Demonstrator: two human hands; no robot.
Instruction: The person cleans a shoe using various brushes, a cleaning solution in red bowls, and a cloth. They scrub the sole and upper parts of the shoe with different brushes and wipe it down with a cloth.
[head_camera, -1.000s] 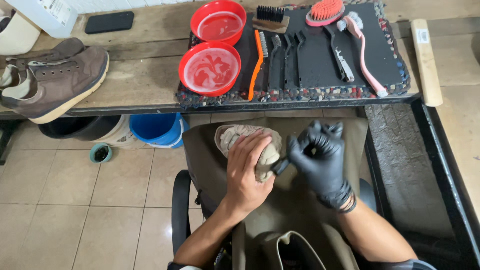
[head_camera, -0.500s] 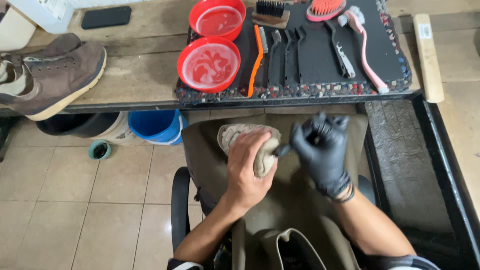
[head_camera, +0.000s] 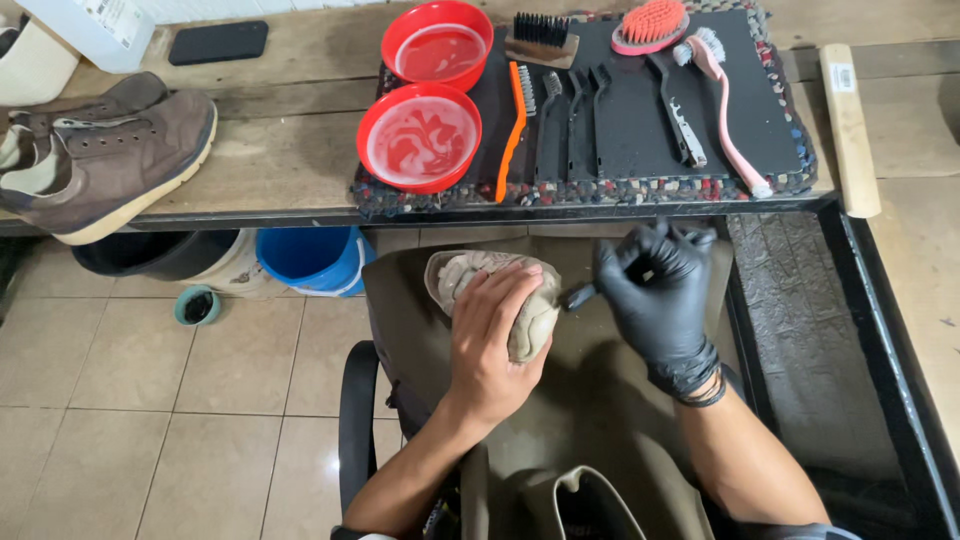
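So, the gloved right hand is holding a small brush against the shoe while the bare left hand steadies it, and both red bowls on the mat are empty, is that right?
Not quite: the head view shows the red bowls hold liquid, the nearer one foamy. The rest stands: the gloved right hand holds a small brush against the shoe, which the bare left hand steadies.
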